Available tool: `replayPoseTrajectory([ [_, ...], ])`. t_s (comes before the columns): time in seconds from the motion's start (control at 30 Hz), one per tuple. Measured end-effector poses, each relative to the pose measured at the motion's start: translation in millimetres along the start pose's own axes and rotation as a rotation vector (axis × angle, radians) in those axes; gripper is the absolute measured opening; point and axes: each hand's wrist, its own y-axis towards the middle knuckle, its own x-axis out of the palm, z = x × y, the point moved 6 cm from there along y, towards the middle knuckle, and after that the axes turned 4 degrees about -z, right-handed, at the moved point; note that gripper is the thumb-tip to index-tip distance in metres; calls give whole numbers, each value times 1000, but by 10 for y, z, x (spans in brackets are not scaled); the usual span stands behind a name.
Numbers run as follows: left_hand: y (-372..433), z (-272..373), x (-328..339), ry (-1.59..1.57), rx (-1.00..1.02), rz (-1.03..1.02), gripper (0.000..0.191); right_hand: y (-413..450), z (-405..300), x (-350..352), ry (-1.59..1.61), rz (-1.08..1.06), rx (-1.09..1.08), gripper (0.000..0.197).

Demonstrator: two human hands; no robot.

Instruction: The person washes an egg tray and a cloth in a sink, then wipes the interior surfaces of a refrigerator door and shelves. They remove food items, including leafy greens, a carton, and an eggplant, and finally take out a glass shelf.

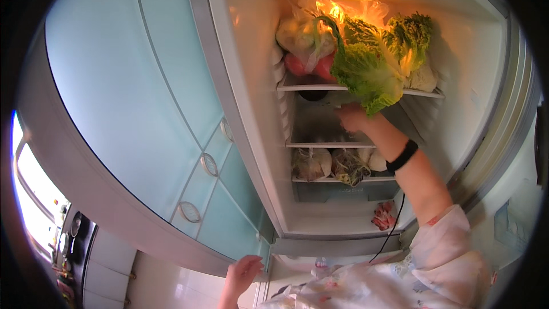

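My right hand [351, 117] reaches into the open refrigerator above its middle shelf [313, 126], just below a drooping leafy lettuce [373, 73]. Its fingertips are at something pale that I cannot make out, so its grip is unclear. A dark round thing [313, 95] sits further back on that shelf. On the top shelf, a plastic bag of pale produce [300, 36] lies over red produce [296, 64], left of the lettuce. My left hand [244, 271] hangs low outside the refrigerator, fingers loosely curled and apart, holding nothing visible.
Below are bagged vegetables [311, 165] on the lower shelf, a clear drawer [343, 192] and a red and white bundle [384, 216]. A black cord [392, 227] hangs near my right arm. Pale blue cabinet doors [116, 94] stand at left; the refrigerator door [510, 219] is at right.
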Motion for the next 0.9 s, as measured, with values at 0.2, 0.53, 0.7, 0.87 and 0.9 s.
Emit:
replayPoseTrajectory([
  [0.2, 279, 102, 9, -128, 93, -136, 17, 471, 140, 40, 23, 141, 131, 26],
  [0.53, 275, 261, -124, -87, 178, -196, 18, 755, 600, 135, 386, 581, 165, 22],
  [0.7, 341, 283, -114, -173, 175, -255, 20, 592, 479, 5, 265, 269, 141, 33],
  [0.87, 373, 393, -26, 2, 209, -294, 19, 611, -72, -519, 774, 739, -333, 76],
  [0.9, 361, 416, -4, -1, 220, -283, 19, 668, -49, -530, 765, 746, -344, 76],
])
